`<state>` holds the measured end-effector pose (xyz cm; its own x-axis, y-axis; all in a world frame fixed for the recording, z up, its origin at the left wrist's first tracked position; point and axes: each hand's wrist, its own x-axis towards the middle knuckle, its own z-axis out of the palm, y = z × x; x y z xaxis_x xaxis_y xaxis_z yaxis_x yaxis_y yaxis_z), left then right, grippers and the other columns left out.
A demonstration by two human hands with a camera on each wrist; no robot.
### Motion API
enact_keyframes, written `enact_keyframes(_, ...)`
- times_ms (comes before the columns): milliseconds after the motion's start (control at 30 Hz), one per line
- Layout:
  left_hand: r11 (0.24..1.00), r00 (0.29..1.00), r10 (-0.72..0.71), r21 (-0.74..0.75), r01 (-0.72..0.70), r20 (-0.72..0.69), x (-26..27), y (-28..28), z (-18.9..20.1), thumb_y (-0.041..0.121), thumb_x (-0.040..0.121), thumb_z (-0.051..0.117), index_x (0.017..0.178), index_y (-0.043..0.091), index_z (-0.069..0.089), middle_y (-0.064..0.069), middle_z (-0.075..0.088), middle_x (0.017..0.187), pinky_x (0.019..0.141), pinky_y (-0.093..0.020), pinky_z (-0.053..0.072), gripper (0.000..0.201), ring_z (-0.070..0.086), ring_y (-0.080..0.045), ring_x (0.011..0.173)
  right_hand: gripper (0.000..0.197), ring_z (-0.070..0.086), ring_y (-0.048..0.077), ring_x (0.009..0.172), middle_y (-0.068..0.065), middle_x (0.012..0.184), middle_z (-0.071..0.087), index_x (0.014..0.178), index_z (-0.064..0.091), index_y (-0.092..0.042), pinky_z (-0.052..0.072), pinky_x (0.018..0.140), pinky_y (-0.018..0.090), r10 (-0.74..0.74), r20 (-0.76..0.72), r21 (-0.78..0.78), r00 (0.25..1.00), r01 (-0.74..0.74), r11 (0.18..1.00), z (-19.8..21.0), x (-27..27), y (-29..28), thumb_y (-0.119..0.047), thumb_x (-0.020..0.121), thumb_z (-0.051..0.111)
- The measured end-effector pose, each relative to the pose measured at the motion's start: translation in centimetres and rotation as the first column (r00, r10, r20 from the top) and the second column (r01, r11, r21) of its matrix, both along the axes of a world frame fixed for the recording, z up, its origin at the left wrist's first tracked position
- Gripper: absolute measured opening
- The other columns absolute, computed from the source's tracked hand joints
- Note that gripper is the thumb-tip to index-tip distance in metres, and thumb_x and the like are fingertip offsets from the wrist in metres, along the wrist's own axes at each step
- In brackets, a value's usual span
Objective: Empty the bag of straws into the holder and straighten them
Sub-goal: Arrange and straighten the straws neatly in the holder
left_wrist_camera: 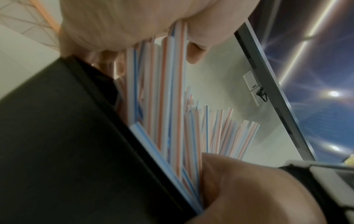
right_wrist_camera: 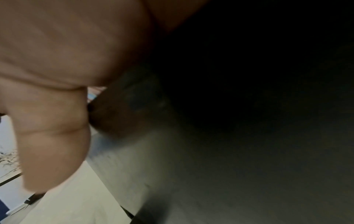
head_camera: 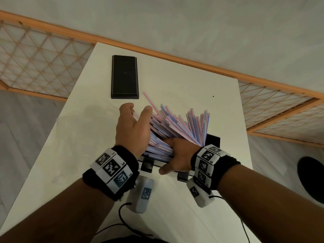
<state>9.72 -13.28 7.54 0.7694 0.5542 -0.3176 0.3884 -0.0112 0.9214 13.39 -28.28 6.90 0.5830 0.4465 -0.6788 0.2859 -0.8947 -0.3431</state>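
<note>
Many striped pink, blue and white straws (head_camera: 175, 125) fan out unevenly from a black holder (head_camera: 213, 140) near the table's front. My left hand (head_camera: 133, 123) curls round the leaning straws on the left side, with several passing between thumb and fingers. One straw sticks out far to the upper left. My right hand (head_camera: 178, 155) grips the bunch at its base by the holder's near wall; its thumb lies outside and its fingers are hidden among the straws. The left wrist view shows the straws (left_wrist_camera: 168, 94) rising past the holder's black wall (left_wrist_camera: 76, 151). The right wrist view is mostly dark holder wall (right_wrist_camera: 229, 136).
A flat black rectangular lid (head_camera: 124, 77) lies at the far side of the white table (head_camera: 184, 71). Wood-framed lattice panels (head_camera: 35, 55) stand beyond the table edges. A black round object (head_camera: 310, 179) sits off the right edge. Cables (head_camera: 122, 220) trail by the front edge.
</note>
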Motion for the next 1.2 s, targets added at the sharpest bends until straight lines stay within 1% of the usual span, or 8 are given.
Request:
enact_keyframes(133,1.0,0.995,-0.004,0.028,0.002,0.099,-0.2,0.0,0.1,0.043,0.1,0.055,0.137,0.017,0.044,-0.001,0.052,0.136,0.1,-0.036,0.043,0.047,0.054,-0.022,0.119,0.094,0.05,0.02,0.129,-0.003,0.142,0.052,0.146,0.039,-0.025,0.041,0.104,0.029,0.006,0.029,0.026,1.0,-0.007,1.0,0.3,0.0,0.1,-0.053,0.068,0.084)
enact_keyframes(300,0.989,0.995,-0.006,0.145,-0.009,0.1,0.6,0.7,0.0,0.043,0.098,0.059,0.143,0.019,0.041,0.004,0.052,0.139,0.092,-0.027,0.041,0.054,0.059,-0.021,0.114,0.091,0.062,0.016,0.101,-0.011,0.105,0.063,0.124,0.05,-0.032,0.049,0.089,0.03,-0.008,0.207,0.048,0.978,-0.001,0.999,-0.1,-0.1,0.1,-0.088,0.054,0.066)
enact_keyframes(433,0.945,0.987,-0.113,0.32,0.072,0.112,0.8,1.0,-0.5,0.043,0.087,0.075,0.141,0.02,0.042,0.006,0.051,0.137,0.082,-0.023,0.044,0.067,0.063,-0.019,0.099,0.088,0.059,0.025,0.102,-0.002,0.103,0.054,0.13,0.041,-0.019,0.044,0.08,0.029,0.001,0.279,0.065,0.96,-0.021,0.998,-0.1,-1.4,0.0,-0.081,0.072,0.06)
enact_keyframes(533,0.976,0.985,-0.018,0.215,-0.02,0.173,1.0,1.3,-0.8,0.044,0.088,0.074,0.133,0.022,0.046,0.011,0.055,0.127,0.078,-0.012,0.047,0.058,0.063,-0.001,0.095,0.074,0.057,0.028,0.108,0.005,0.12,0.057,0.13,0.042,-0.016,0.051,0.085,0.036,-0.052,0.398,0.19,0.916,-0.027,0.981,0.3,-2.6,-0.9,-0.065,0.079,0.065)
enact_keyframes(700,0.829,0.948,0.282,-0.535,-0.162,0.149,1.3,1.6,-2.0,0.056,0.081,0.064,0.099,0.027,0.064,0.001,0.068,0.109,0.112,-0.055,0.043,0.034,0.063,-0.027,0.118,0.049,0.059,0.028,0.101,0.002,0.106,0.06,0.11,0.058,-0.018,0.053,0.08,0.037,-0.029,0.459,0.189,0.888,-0.066,0.98,0.1,-4.4,-2.3,-0.058,0.081,0.059)
enact_keyframes(900,0.92,0.957,0.163,-0.386,-0.059,0.241,0.5,0.8,-2.8,0.068,0.077,0.055,0.115,0.027,0.065,-0.013,0.065,0.128,0.111,-0.057,0.042,0.057,0.06,-0.032,0.124,0.054,0.054,0.023,0.114,-0.001,0.12,0.058,0.124,0.052,-0.023,0.046,0.091,0.029,-0.018,0.355,0.129,0.935,-0.03,0.991,-1.1,-3.8,-2.4,-0.056,0.083,0.063)
enact_keyframes(1067,0.93,0.963,0.159,-0.361,-0.072,0.217,0.3,1.0,-2.5,0.072,0.074,0.051,0.119,0.028,0.063,-0.009,0.066,0.128,0.111,-0.056,0.043,0.064,0.06,-0.031,0.123,0.057,0.062,0.023,0.099,-0.002,0.099,0.064,0.111,0.055,-0.025,0.048,0.078,0.028,0.042,0.332,-0.072,0.942,-0.019,0.997,-0.9,-2.9,-2.1,-0.071,0.078,0.058)
enact_keyframes(1200,0.938,0.96,0.146,-0.341,-0.058,0.238,0.2,1.0,-2.3,0.07,0.074,0.048,0.115,0.031,0.061,-0.009,0.065,0.128,0.111,-0.054,0.042,0.059,0.06,-0.029,0.123,0.038,0.062,0.021,0.081,-0.009,0.081,0.058,0.094,0.052,-0.027,0.046,0.07,0.026,-0.011,0.209,0.045,0.978,0.001,0.999,-0.8,-2.0,-1.8,-0.057,0.079,0.069)
